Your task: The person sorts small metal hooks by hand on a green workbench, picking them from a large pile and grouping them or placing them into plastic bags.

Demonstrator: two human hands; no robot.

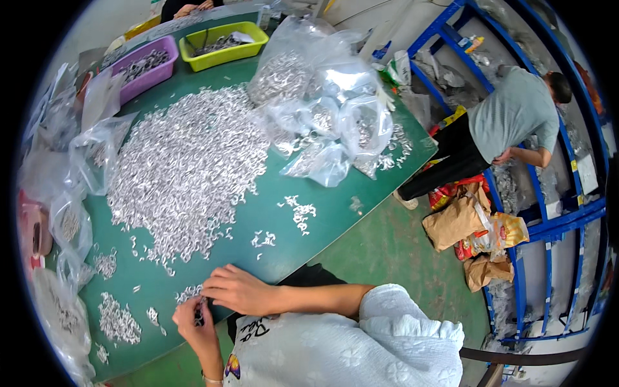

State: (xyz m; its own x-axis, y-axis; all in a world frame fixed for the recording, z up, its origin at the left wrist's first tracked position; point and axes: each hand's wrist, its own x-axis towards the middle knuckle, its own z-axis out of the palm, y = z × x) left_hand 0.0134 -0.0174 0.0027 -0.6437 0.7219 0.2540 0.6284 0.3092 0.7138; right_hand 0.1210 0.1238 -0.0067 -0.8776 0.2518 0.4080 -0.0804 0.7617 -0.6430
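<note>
Both my hands meet at the table's near edge, beside a small cluster of silver pieces (188, 293). My left hand (193, 319) is curled closed around something small and dark, too small to name. Over it lies my right hand (237, 291), its fingers bent and held together with the tips hidden near the left fingers. What the right fingers grip cannot be made out. Beyond my hands spreads a large heap of small silver hook-shaped metal pieces (193, 164). Smaller groups of such pieces (118, 319) lie to the left of my left hand.
Clear plastic bags of pieces (322, 103) stand at the back right of the green table (335, 200). A purple bin (145, 68) and a yellow-green bin (225, 46) hold parts behind the heap. At right, a person (512, 119) bends by blue shelves (554, 226) near brown paper sacks (454, 222).
</note>
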